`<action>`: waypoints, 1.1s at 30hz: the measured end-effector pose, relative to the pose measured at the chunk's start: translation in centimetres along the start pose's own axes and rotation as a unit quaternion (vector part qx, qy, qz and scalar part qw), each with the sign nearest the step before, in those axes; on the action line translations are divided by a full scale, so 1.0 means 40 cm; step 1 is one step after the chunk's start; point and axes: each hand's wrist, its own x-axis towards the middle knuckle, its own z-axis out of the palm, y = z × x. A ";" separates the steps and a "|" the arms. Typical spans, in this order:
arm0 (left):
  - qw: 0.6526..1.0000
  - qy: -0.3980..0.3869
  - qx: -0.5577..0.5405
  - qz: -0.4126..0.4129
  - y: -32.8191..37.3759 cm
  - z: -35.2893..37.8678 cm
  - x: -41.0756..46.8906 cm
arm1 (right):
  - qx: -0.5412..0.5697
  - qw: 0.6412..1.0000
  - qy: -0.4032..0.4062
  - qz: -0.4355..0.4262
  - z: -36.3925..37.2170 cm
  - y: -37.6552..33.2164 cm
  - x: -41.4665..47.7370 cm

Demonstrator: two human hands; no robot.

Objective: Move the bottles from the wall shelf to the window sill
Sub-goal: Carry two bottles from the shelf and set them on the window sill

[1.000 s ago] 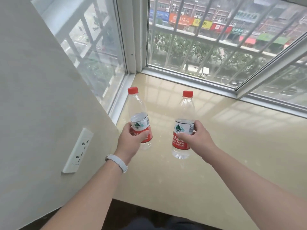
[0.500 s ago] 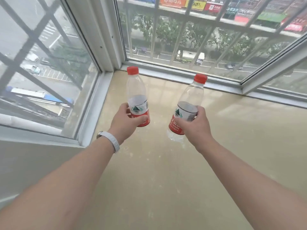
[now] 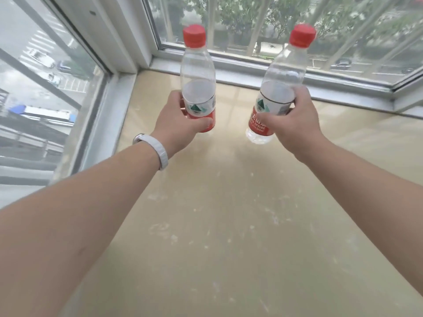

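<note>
Transfer nearly complete: the left hand (image 3: 180, 124) and right hand (image 3: 295, 124) each wrap a red-capped water bottle, left bottle (image 3: 198, 72) and right bottle (image 3: 280, 88), above the beige window sill (image 3: 229, 213), neither visibly set down, so placement and release remain.

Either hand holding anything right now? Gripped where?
Yes, both. Left hand grips the left bottle around its lower label band. Right hand grips the right bottle around its label, base showing below the fingers.
</note>
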 end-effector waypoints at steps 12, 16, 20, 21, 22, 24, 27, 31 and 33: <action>0.996 0.017 -0.009 0.090 -0.005 0.101 0.152 | 0.023 0.997 0.049 -0.059 0.052 0.054 0.126; 0.994 0.031 -0.022 0.105 -0.019 0.120 0.158 | 0.010 0.997 0.040 -0.064 0.059 0.081 0.119; 0.992 0.042 -0.035 0.114 -0.027 0.134 0.153 | 0.011 0.998 0.031 -0.052 0.057 0.085 0.124; 0.992 0.045 -0.038 0.112 -0.027 0.136 0.152 | 0.013 0.998 0.028 -0.049 0.058 0.086 0.126; 0.992 0.048 -0.038 0.109 -0.027 0.137 0.153 | 0.014 0.999 0.024 -0.046 0.059 0.085 0.124; 0.993 0.045 -0.033 0.102 -0.028 0.138 0.152 | 0.017 0.999 0.018 -0.041 0.060 0.088 0.122; 0.997 0.021 -0.012 0.078 -0.033 0.134 0.143 | -0.001 0.999 -0.003 -0.036 0.050 0.095 0.113; 0.998 0.021 0.006 0.051 -0.052 0.111 0.094 | -0.054 0.997 -0.038 -0.031 0.015 0.098 0.090; 0.999 0.018 0.023 0.036 -0.055 0.092 0.052 | -0.094 0.994 -0.052 -0.036 -0.008 0.097 0.063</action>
